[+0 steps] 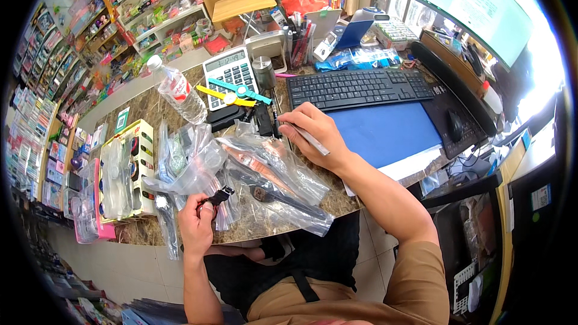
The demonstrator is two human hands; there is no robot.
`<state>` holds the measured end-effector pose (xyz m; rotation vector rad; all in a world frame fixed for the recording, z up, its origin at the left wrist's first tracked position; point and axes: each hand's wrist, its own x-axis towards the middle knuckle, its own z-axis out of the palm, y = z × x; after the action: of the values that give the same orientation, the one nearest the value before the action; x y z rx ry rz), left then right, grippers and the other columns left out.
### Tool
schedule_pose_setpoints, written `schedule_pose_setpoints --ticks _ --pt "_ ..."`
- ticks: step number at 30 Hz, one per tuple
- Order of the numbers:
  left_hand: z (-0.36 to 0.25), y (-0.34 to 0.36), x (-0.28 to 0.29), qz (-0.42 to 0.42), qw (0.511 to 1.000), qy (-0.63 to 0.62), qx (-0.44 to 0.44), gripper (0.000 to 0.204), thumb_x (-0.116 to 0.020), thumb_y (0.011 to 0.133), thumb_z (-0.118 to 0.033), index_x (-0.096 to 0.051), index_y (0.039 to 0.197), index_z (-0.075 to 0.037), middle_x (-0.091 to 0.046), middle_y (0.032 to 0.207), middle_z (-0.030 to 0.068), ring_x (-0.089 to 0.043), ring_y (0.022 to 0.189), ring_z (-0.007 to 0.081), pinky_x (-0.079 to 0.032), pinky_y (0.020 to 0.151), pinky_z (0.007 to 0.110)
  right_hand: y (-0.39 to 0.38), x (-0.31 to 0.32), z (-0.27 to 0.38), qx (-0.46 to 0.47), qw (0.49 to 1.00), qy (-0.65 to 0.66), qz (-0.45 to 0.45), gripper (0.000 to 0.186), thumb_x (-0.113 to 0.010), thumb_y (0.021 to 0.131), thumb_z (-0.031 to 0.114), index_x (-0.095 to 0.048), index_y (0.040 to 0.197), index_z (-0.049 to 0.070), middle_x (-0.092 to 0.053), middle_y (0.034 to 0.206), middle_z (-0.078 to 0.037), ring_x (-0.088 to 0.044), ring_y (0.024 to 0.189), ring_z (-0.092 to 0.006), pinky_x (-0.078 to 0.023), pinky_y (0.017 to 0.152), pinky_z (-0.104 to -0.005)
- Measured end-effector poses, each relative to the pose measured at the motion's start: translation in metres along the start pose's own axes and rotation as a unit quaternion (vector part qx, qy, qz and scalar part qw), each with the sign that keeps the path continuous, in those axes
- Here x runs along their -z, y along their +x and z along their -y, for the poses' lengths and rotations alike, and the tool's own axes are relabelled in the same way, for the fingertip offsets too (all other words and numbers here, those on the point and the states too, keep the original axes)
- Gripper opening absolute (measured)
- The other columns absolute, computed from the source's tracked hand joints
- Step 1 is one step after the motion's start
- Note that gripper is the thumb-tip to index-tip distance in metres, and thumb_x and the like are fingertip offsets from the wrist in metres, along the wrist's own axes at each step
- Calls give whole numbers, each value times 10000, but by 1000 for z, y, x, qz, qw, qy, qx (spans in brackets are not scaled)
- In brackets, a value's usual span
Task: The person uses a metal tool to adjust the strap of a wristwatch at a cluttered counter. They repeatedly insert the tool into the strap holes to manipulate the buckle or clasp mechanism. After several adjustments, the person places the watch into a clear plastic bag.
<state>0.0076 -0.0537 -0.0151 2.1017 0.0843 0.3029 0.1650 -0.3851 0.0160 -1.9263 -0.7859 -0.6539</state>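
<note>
Near the counter's front edge, my left hand [197,229] is closed on a small black wristwatch [219,197] with a metal buckle. My right hand [318,131] grips a slim, flat silver-grey metal tool [314,142]; its exact kind is unclear. Between the hands lie clear plastic bags [277,165] with watches inside, among them a black-strapped watch [262,193] and copper-coloured bands. Another bagged watch [162,203] hangs over the edge left of my left hand. A yellow watch [225,96] and a turquoise watch [242,91] lie across the calculator [230,71].
A water bottle [178,93] stands at the left, behind a yellow box [143,162] of packaged items. The metal canister [263,72] and pen holder [299,42] are further back. Keyboard [360,88], blue mat [383,133], mouse [454,124] and monitor [475,9] occupy the right.
</note>
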Motion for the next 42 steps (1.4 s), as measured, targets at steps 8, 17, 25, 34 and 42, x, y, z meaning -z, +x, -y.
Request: schedule_pose_setpoints --ticks 8,17,25,34,42 --pt "-7 -9 0 -38 998 57 -10 197 -658 1050 -169 -677 1134 8 -645 748 89 -599 693 138 -493 659 335 5 19 24 47 990 -33 -132 129 -758 890 -17 -737 1016 0 -702 933 -144 -695 794 -297 -559 694 -378" --pt "-7 -2 0 -63 997 35 -4 190 -677 1032 -204 -706 1123 -39 -724 769 131 -727 693 248 -535 654 378 -68 -56 149 -36 978 165 -123 134 -774 880 9 -721 1003 1 -699 878 -128 -667 764 -217 -531 691 -343" --pt "-6 -1 3 -45 999 -3 -7 257 -717 956 -223 -689 1160 -70 -729 793 147 -734 706 340 -547 654 435 -89 -153 171 -191 915 312 -170 262 -756 933 -58 -580 1119 -1 -638 1014 -116 -590 752 -115 -500 667 -249" --pt "-6 -3 15 -28 1000 -4 3 300 -753 935 -198 -666 1154 -12 -764 865 188 -763 779 363 -584 708 433 -74 -172 172 -154 977 112 -99 178 -792 903 17 -657 1018 14 -701 920 -133 -702 725 -228 -576 678 -335" --pt "-4 0 15 -21 1000 -21 8 299 -774 924 -166 -662 1149 -4 -769 886 186 -773 794 344 -592 715 419 -69 -178 168 -153 980 82 -96 202 -811 870 -2 -664 1008 9 -730 939 -155 -733 751 -261 -598 689 -348"
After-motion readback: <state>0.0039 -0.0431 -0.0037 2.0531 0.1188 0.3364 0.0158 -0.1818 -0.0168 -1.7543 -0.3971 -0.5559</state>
